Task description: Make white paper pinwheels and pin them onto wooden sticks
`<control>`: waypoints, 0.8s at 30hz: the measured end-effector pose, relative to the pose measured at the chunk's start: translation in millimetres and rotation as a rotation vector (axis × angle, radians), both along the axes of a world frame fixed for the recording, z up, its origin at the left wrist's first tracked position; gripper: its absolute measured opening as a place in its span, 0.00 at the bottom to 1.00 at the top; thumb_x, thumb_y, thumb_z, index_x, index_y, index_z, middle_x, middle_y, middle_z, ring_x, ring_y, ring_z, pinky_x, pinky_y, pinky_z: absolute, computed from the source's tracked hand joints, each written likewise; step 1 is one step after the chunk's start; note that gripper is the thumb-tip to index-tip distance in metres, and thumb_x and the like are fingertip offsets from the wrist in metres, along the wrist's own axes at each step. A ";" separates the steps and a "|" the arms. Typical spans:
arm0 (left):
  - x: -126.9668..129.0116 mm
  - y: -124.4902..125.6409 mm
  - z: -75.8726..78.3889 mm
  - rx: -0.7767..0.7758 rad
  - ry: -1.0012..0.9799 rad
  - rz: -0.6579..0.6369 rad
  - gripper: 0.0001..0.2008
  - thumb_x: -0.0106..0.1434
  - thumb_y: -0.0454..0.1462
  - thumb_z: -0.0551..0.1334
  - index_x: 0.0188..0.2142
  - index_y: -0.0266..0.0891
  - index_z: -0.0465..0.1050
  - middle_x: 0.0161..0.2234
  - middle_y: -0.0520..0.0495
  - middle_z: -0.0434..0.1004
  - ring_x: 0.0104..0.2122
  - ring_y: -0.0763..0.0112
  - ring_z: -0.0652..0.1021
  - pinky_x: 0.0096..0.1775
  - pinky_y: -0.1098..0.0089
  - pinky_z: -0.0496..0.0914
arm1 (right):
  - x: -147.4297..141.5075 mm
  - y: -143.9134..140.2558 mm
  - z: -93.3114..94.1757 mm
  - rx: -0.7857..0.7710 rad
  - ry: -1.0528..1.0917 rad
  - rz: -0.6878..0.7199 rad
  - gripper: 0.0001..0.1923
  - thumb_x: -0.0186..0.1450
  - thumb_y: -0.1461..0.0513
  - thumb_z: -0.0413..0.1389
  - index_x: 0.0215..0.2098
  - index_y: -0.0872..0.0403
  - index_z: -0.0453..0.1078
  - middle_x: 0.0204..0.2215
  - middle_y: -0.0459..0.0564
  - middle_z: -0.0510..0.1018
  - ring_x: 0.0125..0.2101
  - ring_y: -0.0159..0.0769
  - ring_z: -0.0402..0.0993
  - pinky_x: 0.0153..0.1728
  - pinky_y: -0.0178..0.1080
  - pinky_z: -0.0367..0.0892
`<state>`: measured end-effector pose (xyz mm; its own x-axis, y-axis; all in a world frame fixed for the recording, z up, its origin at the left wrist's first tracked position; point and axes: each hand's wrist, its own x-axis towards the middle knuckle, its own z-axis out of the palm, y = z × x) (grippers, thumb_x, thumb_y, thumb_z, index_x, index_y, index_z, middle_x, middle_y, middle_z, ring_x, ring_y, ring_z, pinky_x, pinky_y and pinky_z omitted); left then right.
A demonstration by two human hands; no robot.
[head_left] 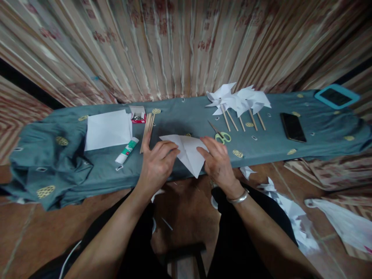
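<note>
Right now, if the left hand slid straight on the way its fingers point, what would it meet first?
The left hand points up and right, fingers already on the folded white paper. Past it, the green-handled scissors likely come first, though depth is unclear.

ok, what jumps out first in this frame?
Both hands at the near table edge: left hand and right hand press a folded white paper on the grey-blue cloth. Behind it, finished paper pinwheels on sticks lie at the far right, green-handled scissors just before them.
</note>
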<state>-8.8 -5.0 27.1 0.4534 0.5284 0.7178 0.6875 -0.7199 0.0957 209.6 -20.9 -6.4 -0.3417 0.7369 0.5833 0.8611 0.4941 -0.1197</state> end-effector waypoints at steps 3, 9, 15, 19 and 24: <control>-2.0 -6.0 -14.4 -0.065 0.089 -0.022 0.08 0.66 0.29 0.57 0.37 0.38 0.75 0.38 0.47 0.81 0.38 0.67 0.79 0.63 0.40 0.50 | 6.8 -3.2 -2.9 0.013 -0.077 0.032 0.14 0.69 0.68 0.47 0.48 0.56 0.73 0.53 0.59 0.75 0.55 0.45 0.67 0.51 0.49 0.65; -4.9 -16.1 -41.3 -0.280 0.338 0.004 0.18 0.66 0.28 0.55 0.53 0.40 0.71 0.57 0.39 0.73 0.50 0.55 0.75 0.57 0.38 0.59 | 11.5 -12.8 -8.6 -0.156 -0.141 0.123 0.16 0.68 0.70 0.49 0.50 0.59 0.72 0.54 0.61 0.75 0.55 0.48 0.66 0.51 0.50 0.66; -9.8 -13.4 -49.7 -0.333 0.302 -0.072 0.16 0.68 0.31 0.54 0.51 0.45 0.72 0.54 0.45 0.76 0.58 0.57 0.71 0.61 0.36 0.49 | 15.2 -17.1 -10.4 -0.319 -0.130 0.176 0.17 0.69 0.67 0.50 0.54 0.58 0.71 0.55 0.61 0.74 0.55 0.48 0.66 0.54 0.53 0.65; -12.3 -10.3 -50.6 -0.377 0.245 -0.079 0.14 0.69 0.32 0.54 0.50 0.44 0.73 0.48 0.45 0.80 0.52 0.60 0.76 0.61 0.37 0.48 | 19.0 -15.0 -12.0 -0.415 0.052 0.161 0.17 0.69 0.66 0.48 0.51 0.54 0.73 0.53 0.58 0.76 0.52 0.46 0.70 0.52 0.53 0.69; -9.7 1.4 -45.8 -0.489 0.172 -0.038 0.13 0.70 0.34 0.52 0.46 0.40 0.75 0.41 0.44 0.83 0.44 0.63 0.80 0.58 0.43 0.59 | 18.8 -2.3 -11.9 -0.563 0.437 0.058 0.12 0.68 0.59 0.53 0.45 0.52 0.76 0.42 0.52 0.82 0.44 0.41 0.76 0.48 0.46 0.71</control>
<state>-18.5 -3.6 -18.7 0.5682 0.7645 0.3044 0.6971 -0.6438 0.3156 228.4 -23.2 -18.3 -0.2112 0.9542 0.2121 0.6502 0.2991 -0.6984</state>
